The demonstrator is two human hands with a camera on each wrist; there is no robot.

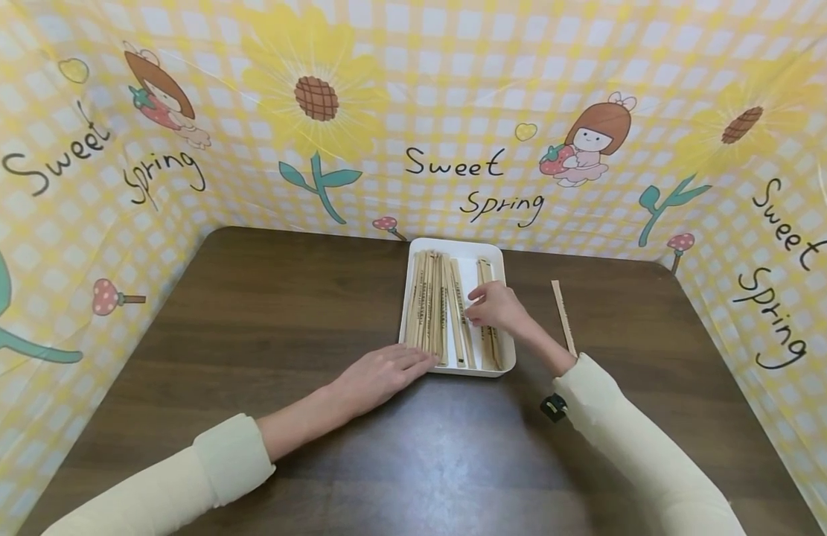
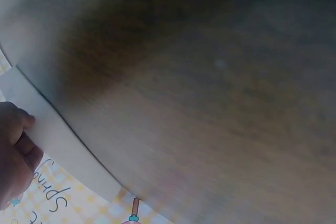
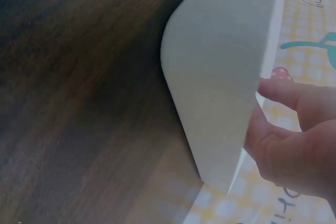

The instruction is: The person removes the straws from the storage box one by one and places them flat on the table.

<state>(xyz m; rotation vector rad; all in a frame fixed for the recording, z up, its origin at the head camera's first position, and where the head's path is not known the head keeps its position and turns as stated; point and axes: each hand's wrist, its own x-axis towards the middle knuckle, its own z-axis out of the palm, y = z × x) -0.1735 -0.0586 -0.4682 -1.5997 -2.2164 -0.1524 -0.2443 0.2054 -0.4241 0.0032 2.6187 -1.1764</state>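
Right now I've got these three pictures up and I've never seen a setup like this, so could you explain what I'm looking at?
There's no machine here, just a person's two bare hands. The wide picture comes from a camera on the head, looking forward and down; the two close ones come from cameras on the left and right wrists.

On the brown table sits a white tray of thin sticks, in a bigger left group and a smaller right one. A loose stick lies on the table, right of the tray.

The left hand is at the tray's near left corner. The right hand is over the tray's right side; I can't tell whether it holds a stick.
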